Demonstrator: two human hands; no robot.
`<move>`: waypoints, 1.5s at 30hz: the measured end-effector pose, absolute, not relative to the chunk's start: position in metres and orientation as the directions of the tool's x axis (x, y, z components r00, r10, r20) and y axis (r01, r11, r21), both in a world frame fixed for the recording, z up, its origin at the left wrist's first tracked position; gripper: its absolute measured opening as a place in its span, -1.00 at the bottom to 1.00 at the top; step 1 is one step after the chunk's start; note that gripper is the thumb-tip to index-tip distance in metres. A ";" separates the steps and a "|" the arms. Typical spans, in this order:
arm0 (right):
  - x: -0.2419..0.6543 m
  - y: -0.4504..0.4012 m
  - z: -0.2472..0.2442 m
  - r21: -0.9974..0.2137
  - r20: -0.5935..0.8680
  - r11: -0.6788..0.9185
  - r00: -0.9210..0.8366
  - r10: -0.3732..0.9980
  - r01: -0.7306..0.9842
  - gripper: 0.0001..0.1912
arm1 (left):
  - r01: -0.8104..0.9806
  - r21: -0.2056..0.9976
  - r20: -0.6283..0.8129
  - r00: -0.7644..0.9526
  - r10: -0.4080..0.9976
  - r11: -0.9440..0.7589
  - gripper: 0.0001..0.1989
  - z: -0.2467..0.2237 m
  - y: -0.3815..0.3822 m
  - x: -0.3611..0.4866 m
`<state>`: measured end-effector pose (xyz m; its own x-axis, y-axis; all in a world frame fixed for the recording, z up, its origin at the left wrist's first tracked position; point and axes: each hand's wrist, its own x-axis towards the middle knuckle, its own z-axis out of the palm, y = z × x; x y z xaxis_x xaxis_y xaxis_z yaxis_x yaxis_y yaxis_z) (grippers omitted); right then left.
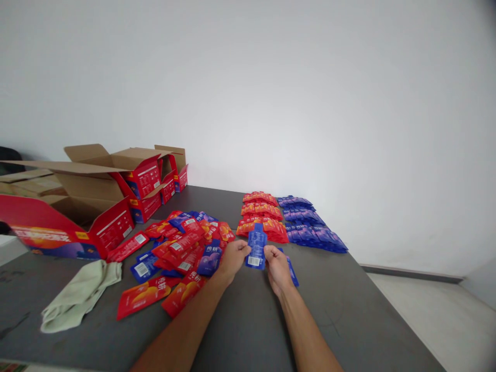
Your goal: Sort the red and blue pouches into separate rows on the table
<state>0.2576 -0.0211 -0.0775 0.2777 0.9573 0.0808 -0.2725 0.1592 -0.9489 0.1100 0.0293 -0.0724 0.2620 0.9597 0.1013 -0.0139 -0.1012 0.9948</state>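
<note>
Between my two hands a blue pouch (256, 248) is held upright, its barcode side facing me. My left hand (234, 258) pinches its left edge, and my right hand (277, 266) grips the right edge. Another blue pouch (291, 271) lies on the table, partly hidden behind my right hand. To the left spreads a loose heap of red pouches (189, 240) mixed with blue ones. Beyond my hands, red pouches (261, 209) lie in overlapping rows, with rows of blue pouches (310, 219) to their right.
Open red cardboard boxes (113, 227) stand at the left and back left of the grey table (248, 330). A folded pale green cloth (79, 294) lies at the front left. A white wall (294, 103) rises behind, and the table's right edge drops to a pale floor (437, 310).
</note>
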 end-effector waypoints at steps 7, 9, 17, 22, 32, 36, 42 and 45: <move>0.255 -0.023 -0.073 -0.964 0.151 0.214 0.336 0.930 -0.159 -0.74 | 0.141 0.953 0.258 0.096 0.961 -0.270 -0.74 -0.063 0.016 0.117; 0.252 -0.024 -0.072 -0.970 0.165 0.210 0.306 0.938 -0.121 -0.77 | 0.064 0.966 0.232 0.224 0.947 -0.251 -0.75 -0.061 0.011 0.120; 0.247 -0.029 -0.069 -0.979 0.206 0.203 0.147 0.967 0.035 -0.75 | -0.098 0.989 0.134 0.323 0.937 -0.108 -0.79 -0.070 0.013 0.125; 0.284 -0.031 -0.066 -0.889 0.312 0.229 0.159 0.936 0.397 -0.64 | -0.044 0.999 0.027 0.197 0.980 -0.018 -0.88 -0.077 0.017 0.122; 0.355 -0.083 -0.078 -0.556 0.114 0.074 -0.012 0.993 0.828 -0.28 | 0.043 0.999 -0.032 0.123 0.992 0.027 -0.49 -0.101 0.006 0.164; 0.352 -0.088 -0.081 -0.549 0.105 0.053 0.006 0.994 0.834 -0.32 | 0.216 0.963 0.118 0.193 0.974 -0.159 -0.58 -0.100 0.001 0.174; 0.349 -0.092 -0.088 -0.554 0.176 0.094 0.006 0.984 0.827 -0.25 | 0.489 0.744 0.342 0.306 0.888 -0.455 -0.82 -0.091 -0.016 0.183; 0.347 -0.094 -0.092 -0.555 0.231 0.120 0.014 0.973 0.823 -0.23 | 0.585 0.611 0.358 0.397 0.845 -0.533 -0.72 -0.092 -0.022 0.185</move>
